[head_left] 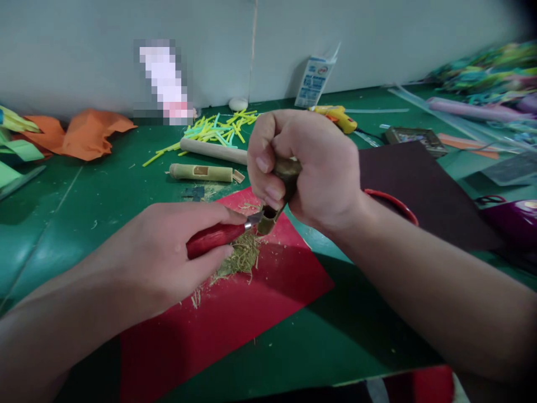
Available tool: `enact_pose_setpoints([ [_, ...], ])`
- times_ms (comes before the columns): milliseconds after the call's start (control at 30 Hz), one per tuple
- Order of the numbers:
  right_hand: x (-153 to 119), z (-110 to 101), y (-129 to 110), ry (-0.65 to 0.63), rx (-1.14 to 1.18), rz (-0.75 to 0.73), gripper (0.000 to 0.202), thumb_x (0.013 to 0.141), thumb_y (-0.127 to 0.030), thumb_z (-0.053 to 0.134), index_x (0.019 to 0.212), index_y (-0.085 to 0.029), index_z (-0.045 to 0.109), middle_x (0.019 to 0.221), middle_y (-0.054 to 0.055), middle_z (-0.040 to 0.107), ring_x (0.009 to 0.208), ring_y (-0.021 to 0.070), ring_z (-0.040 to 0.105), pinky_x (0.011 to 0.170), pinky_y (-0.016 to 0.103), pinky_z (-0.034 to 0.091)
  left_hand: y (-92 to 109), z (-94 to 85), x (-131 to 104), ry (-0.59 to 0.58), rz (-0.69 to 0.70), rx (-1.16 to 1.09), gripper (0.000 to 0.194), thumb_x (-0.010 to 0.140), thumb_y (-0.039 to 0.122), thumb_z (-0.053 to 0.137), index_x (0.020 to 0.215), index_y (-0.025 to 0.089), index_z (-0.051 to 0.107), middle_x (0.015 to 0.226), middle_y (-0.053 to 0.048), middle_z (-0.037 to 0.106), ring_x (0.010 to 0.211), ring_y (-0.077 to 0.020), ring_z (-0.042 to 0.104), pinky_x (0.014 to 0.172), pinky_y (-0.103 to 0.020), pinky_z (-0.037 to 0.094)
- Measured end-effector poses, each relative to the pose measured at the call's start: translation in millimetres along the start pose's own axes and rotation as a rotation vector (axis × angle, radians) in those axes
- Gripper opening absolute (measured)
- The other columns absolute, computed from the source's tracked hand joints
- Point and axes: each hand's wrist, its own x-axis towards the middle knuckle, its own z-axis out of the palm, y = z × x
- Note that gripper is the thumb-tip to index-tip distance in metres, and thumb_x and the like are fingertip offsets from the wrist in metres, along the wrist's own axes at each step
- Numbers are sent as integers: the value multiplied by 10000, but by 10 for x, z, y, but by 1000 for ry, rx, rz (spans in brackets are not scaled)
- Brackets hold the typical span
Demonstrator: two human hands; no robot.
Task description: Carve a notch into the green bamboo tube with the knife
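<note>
My left hand (168, 257) is closed around the red handle of a carving knife (216, 239). Its short metal blade meets the open end of a bamboo tube (268, 224). My right hand (310, 168) grips that tube in a fist, tilted with its cut opening down and to the left. Beneath both hands lies a sheet of red paper (289, 285), bearing a pile of bamboo shavings (241, 257). Just beyond, a second bamboo piece (203, 173) with a rectangular cut-out rests on the green table.
Behind lie a pale wooden rod (213, 150), yellow and teal strips (222, 129) and a yellow glue gun (338, 117). A drink carton (314, 81) leans on the wall. Orange paper (90, 134) is at left, a dark sheet (419, 190) at right.
</note>
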Motion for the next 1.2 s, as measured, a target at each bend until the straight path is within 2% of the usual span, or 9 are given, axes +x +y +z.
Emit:
enact_pose_setpoints([
  [167, 7, 2, -15, 83, -20, 16, 243, 822, -297, 469, 594, -215, 466, 505, -21, 415, 469, 129, 392, 462, 266, 309, 25, -16, 16, 11, -1, 33, 279, 851, 345, 603, 1114, 424, 649, 1082, 69, 713, 918, -192, 691, 701, -268, 546],
  [300, 33, -3, 14, 199, 4, -31, 131, 793, -239, 473, 669, -210, 503, 599, -3, 441, 565, 155, 443, 531, 281, 334, 44, -26, 11, 33, -5, 39, 252, 856, 342, 588, 1093, 379, 664, 1033, 46, 718, 826, -184, 689, 624, -252, 523],
  [500, 78, -95, 84, 186, 70, -26, 70, 752, -179, 495, 699, -215, 524, 635, 6, 484, 596, 165, 455, 554, 294, 369, 65, -27, 14, 75, 8, 2, 271, 856, 294, 569, 1103, 352, 664, 1037, 48, 721, 822, -169, 684, 635, -232, 520],
  [633, 116, -163, 133, 223, 99, -20, 84, 746, -192, 491, 690, -226, 545, 646, 10, 477, 604, 165, 441, 561, 298, 398, 67, -3, 14, 69, 17, -5, 300, 857, 275, 567, 1132, 365, 646, 1092, 56, 712, 906, -170, 681, 736, -244, 538],
  [867, 160, -215, 178, 281, 94, 24, 52, 720, -243, 516, 669, -237, 526, 659, 10, 457, 598, 167, 433, 578, 296, 435, 16, 50, 34, 82, 29, -18, 302, 884, 305, 556, 1174, 338, 634, 1156, 24, 699, 978, -197, 678, 768, -265, 548],
  [1200, 144, -207, 179, 260, 233, -7, 83, 701, -176, 472, 688, -215, 543, 635, 2, 441, 561, 146, 400, 548, 280, 376, 12, 105, 21, 78, 46, -35, 332, 887, 289, 561, 1208, 365, 600, 1210, 45, 675, 1038, -174, 655, 888, -275, 531],
])
